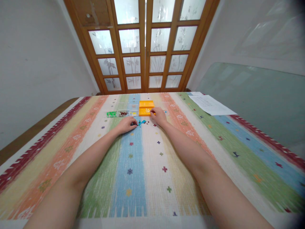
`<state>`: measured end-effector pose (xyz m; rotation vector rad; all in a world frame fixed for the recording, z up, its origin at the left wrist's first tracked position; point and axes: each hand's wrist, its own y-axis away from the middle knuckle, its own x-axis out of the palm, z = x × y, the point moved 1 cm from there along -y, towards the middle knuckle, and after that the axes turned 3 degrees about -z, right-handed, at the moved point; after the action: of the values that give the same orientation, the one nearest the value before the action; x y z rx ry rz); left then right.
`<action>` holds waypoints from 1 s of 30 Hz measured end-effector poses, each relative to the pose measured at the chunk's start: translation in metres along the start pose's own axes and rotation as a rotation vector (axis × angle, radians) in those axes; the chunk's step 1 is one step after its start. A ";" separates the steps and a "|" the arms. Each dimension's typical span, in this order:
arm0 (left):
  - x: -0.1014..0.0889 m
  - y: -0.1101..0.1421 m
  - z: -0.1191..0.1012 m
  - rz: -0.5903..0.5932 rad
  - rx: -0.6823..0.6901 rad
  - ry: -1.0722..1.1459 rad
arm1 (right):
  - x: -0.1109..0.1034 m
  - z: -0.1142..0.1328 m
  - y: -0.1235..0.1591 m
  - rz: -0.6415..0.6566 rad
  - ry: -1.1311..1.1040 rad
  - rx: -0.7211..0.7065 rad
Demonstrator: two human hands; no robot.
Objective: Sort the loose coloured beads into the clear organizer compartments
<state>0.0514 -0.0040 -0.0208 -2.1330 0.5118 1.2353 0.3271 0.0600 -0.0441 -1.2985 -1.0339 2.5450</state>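
Observation:
My left hand (126, 124) rests on the striped tablecloth with its fingers curled in a pinch; something dark shows at the fingertips, too small to name. Right beside it lies a loose group of small blue pieces (143, 121), with a few tiny dark brown bits (147, 122) to their right. My right hand (159, 116) is at the right edge of an open orange box (146, 104), thumb and fingers closed together. Small white pieces (147, 110) lie in the box's near half. Whatever those right fingers pinch is hidden.
Left of the orange box, clear compartments hold green pieces (111, 114), dark brown pieces (123, 113) and yellow pieces (132, 113). Printed paper sheets (212, 105) lie at the table's far right. The striped tablecloth (130, 156) covers the table; wooden glazed doors (145, 57) stand behind it.

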 end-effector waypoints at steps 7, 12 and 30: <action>0.003 -0.001 0.002 -0.037 -0.028 0.001 | 0.000 0.001 0.000 0.012 0.002 0.008; 0.005 0.002 0.019 -0.197 -0.229 0.130 | -0.001 0.002 0.000 0.017 0.002 0.005; -0.008 0.005 0.064 -0.724 -0.591 0.663 | 0.000 0.004 0.000 0.033 -0.004 -0.002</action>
<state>0.0039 0.0354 -0.0395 -2.8337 -0.4293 0.2561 0.3241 0.0579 -0.0430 -1.3223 -1.0240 2.5727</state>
